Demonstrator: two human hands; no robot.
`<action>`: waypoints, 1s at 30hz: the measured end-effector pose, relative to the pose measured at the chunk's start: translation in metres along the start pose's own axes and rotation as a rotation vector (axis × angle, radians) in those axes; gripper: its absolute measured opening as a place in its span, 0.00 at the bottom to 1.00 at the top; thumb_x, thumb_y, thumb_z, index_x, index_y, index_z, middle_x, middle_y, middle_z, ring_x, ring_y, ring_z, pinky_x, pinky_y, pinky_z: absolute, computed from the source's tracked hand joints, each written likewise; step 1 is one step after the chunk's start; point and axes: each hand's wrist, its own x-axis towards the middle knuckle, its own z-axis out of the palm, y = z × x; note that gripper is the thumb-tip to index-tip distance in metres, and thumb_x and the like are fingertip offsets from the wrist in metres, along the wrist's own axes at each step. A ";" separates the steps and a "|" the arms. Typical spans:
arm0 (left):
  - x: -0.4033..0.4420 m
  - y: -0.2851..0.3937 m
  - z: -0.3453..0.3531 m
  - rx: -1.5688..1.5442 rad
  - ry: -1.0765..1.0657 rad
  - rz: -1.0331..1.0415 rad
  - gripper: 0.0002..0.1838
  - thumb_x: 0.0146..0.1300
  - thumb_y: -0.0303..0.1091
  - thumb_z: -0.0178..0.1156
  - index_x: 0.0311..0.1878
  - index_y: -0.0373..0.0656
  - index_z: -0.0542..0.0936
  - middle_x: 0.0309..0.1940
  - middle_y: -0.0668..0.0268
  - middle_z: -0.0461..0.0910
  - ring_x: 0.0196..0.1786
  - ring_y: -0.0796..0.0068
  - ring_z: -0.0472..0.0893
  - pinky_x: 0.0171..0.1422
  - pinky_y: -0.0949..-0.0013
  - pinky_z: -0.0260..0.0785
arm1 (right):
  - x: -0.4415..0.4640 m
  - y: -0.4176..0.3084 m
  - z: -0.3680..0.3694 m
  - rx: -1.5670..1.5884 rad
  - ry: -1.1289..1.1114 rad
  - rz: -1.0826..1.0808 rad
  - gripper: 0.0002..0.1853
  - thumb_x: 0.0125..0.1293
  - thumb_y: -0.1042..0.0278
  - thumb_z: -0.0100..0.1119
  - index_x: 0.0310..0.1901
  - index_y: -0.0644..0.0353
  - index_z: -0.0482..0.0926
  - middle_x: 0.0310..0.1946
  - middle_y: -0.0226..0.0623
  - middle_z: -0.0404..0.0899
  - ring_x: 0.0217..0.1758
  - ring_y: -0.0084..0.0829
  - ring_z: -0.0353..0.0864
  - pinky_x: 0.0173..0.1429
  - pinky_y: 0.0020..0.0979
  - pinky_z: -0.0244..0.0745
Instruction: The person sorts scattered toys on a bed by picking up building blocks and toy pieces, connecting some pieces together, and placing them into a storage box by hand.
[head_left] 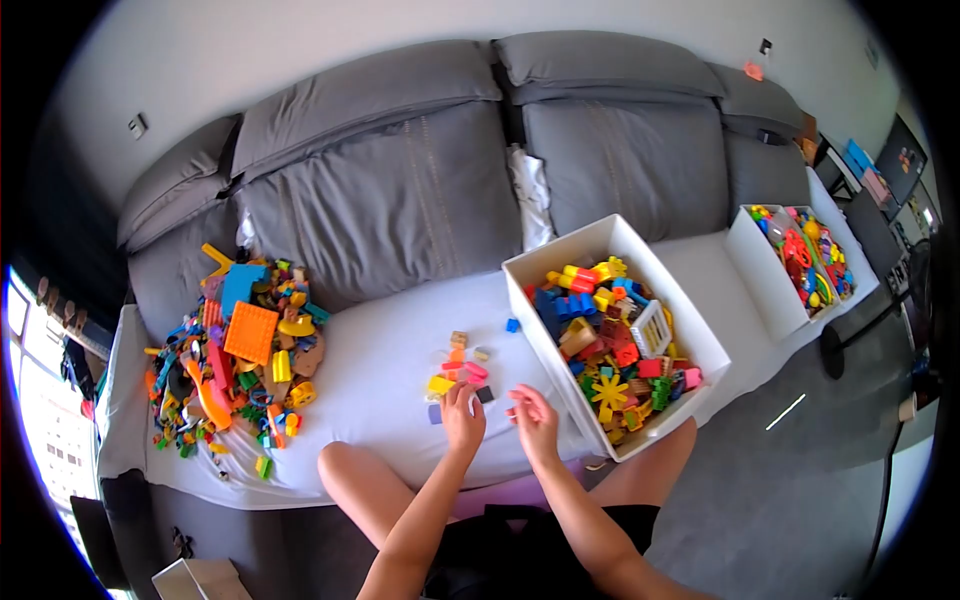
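Note:
My left hand (463, 418) is at the near edge of a small group of loose blocks, its fingertips bent beside a yellow block (440, 385) and a dark block (485, 394). Whether it grips a piece is hidden. My right hand (535, 418) is raised just to the right, fingers curved and apart, with nothing visible in it. Pink (476, 370), orange (457, 354) and tan (459, 338) pieces lie beyond my left hand. A small blue block (513, 325) lies apart, near the white box.
A large white box (665, 290) of mixed toys stands at the right. A big toy pile with an orange plate (251, 333) lies at the left on the sheet (375, 340). A divided white box (760, 285) is farther right. The grey sofa back (390, 200) runs behind.

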 end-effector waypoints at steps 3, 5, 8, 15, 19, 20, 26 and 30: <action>0.002 -0.030 -0.018 0.369 -0.032 -0.026 0.28 0.49 0.27 0.57 0.58 0.50 0.70 0.59 0.57 0.65 0.56 0.54 0.68 0.59 0.55 0.61 | 0.012 0.028 0.028 -0.617 -0.215 -0.073 0.29 0.59 0.71 0.55 0.63 0.50 0.62 0.55 0.47 0.68 0.29 0.35 0.80 0.33 0.32 0.76; -0.001 -0.047 -0.027 0.411 -0.242 -0.077 0.35 0.49 0.32 0.59 0.64 0.58 0.64 0.63 0.58 0.59 0.57 0.54 0.66 0.59 0.55 0.62 | 0.022 0.029 0.043 -0.957 -0.266 -0.055 0.32 0.54 0.69 0.57 0.63 0.44 0.62 0.61 0.49 0.62 0.30 0.42 0.80 0.33 0.37 0.76; -0.003 -0.054 -0.044 0.302 -0.396 -0.069 0.34 0.50 0.35 0.61 0.63 0.61 0.64 0.63 0.60 0.60 0.56 0.55 0.67 0.58 0.56 0.63 | 0.046 0.029 0.060 -1.202 -0.314 0.014 0.31 0.52 0.67 0.57 0.60 0.36 0.66 0.62 0.44 0.60 0.33 0.46 0.80 0.35 0.41 0.76; -0.034 -0.061 -0.036 0.057 -0.170 -0.204 0.26 0.53 0.30 0.59 0.58 0.50 0.70 0.57 0.55 0.66 0.51 0.54 0.69 0.56 0.57 0.63 | 0.067 0.079 0.044 -0.981 -0.268 -0.088 0.19 0.50 0.63 0.63 0.46 0.43 0.78 0.47 0.40 0.72 0.35 0.43 0.79 0.38 0.40 0.76; -0.044 -0.068 -0.021 -0.205 0.110 -0.460 0.15 0.61 0.32 0.54 0.51 0.42 0.73 0.45 0.58 0.73 0.44 0.63 0.73 0.47 0.65 0.67 | 0.041 0.080 0.027 0.042 -0.030 0.447 0.13 0.60 0.66 0.60 0.46 0.58 0.78 0.39 0.35 0.78 0.35 0.26 0.79 0.31 0.28 0.78; -0.042 -0.072 -0.017 -0.384 0.163 -0.627 0.13 0.63 0.33 0.53 0.49 0.42 0.74 0.43 0.60 0.74 0.42 0.66 0.73 0.45 0.67 0.68 | 0.032 0.072 0.024 0.070 -0.017 0.419 0.13 0.63 0.67 0.57 0.46 0.64 0.77 0.38 0.34 0.78 0.37 0.21 0.78 0.30 0.24 0.78; -0.015 -0.042 -0.003 -1.125 0.476 -1.009 0.14 0.68 0.41 0.44 0.49 0.45 0.71 0.41 0.64 0.74 0.39 0.74 0.75 0.38 0.71 0.71 | 0.017 0.038 0.025 0.123 0.021 0.205 0.14 0.62 0.67 0.59 0.48 0.62 0.77 0.39 0.32 0.77 0.37 0.21 0.77 0.34 0.25 0.79; 0.024 0.028 0.014 -1.568 0.245 -0.990 0.17 0.68 0.43 0.45 0.54 0.44 0.69 0.46 0.62 0.72 0.41 0.68 0.75 0.44 0.67 0.72 | 0.023 -0.023 0.015 0.252 0.191 0.009 0.14 0.63 0.67 0.57 0.50 0.60 0.75 0.43 0.29 0.75 0.40 0.20 0.76 0.36 0.24 0.77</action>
